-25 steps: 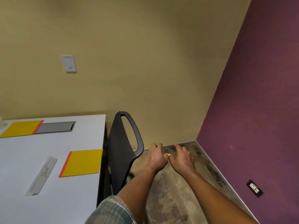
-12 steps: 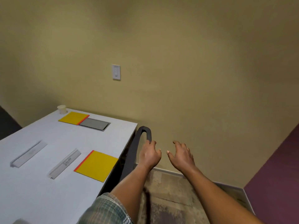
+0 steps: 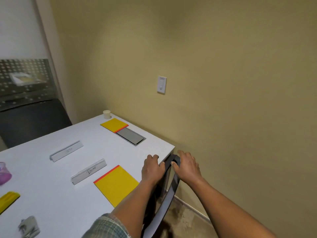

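- White rectangular table [image 3: 51, 186] carries a clear plastic name strip marked in pen [image 3: 88, 170]. Just right of the strip lies a flat yellow pad with a red edge [image 3: 116, 184].
- Left hand [image 3: 151, 167] hangs over the table's right corner, fingers curled downward and thumb touching the chair rim. I cannot tell whether it holds anything.
- Dark grey looped plastic chair back [image 3: 167, 200] stands against the table's right edge, between the two hands.
- Right hand [image 3: 187, 166] rests on the chair's top, unclenched, fingers loosely straight and thumb on the rim.
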`<move>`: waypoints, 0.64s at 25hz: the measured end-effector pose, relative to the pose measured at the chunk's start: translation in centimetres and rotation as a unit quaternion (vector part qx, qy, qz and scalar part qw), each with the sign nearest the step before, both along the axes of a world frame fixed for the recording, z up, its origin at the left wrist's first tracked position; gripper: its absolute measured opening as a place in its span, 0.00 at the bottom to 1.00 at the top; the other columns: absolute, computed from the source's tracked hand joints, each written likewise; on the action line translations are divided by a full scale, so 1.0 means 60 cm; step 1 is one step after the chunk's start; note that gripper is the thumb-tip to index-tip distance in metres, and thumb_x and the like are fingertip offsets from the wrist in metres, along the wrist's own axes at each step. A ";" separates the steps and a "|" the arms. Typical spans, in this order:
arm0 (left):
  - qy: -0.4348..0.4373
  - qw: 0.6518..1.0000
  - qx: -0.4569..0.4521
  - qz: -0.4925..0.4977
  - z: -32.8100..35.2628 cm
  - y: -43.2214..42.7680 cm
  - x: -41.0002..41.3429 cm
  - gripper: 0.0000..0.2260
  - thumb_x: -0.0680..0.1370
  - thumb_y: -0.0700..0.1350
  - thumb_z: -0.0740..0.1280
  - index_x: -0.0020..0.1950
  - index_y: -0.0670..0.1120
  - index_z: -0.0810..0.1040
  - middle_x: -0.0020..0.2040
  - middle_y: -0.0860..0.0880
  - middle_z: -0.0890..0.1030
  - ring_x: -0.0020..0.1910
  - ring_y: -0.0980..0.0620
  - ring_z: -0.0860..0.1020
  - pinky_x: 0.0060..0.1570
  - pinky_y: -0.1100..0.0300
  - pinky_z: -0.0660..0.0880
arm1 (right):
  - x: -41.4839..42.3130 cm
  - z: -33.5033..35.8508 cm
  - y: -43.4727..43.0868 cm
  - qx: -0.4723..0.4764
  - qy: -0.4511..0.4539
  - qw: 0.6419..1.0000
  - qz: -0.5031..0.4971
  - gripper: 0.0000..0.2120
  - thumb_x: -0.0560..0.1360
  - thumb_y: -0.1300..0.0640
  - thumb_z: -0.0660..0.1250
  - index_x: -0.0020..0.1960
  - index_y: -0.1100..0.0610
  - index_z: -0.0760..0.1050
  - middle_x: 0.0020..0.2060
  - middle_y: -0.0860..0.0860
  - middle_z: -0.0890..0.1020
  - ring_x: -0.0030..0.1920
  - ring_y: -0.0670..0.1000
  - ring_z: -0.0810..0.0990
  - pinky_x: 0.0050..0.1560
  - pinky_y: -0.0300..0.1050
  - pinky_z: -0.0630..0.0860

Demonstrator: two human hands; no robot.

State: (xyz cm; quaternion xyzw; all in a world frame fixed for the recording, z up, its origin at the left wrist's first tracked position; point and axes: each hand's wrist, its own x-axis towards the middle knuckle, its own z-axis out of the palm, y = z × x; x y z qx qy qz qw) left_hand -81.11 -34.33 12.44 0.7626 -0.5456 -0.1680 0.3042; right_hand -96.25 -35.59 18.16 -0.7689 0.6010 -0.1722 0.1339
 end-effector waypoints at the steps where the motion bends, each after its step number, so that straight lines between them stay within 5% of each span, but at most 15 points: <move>1: 0.005 1.000 0.000 0.021 -0.005 -0.021 0.008 0.22 0.81 0.55 0.61 0.72 0.47 0.71 0.69 0.46 0.72 0.67 0.46 0.71 0.61 0.49 0.74 | 0.009 0.001 -0.030 0.002 0.003 1.000 0.018 0.28 0.78 0.44 0.63 0.75 0.53 0.64 0.65 0.55 0.73 0.66 0.59 0.71 0.64 0.54 0.70; 16: 0.020 0.958 0.116 0.263 -0.083 -0.114 0.142 0.23 0.81 0.57 0.61 0.72 0.47 0.70 0.68 0.45 0.72 0.68 0.45 0.71 0.62 0.52 0.72 | 0.163 -0.056 -0.278 0.065 0.009 0.958 0.278 0.28 0.80 0.43 0.60 0.77 0.51 0.59 0.70 0.53 0.70 0.69 0.56 0.70 0.67 0.53 0.68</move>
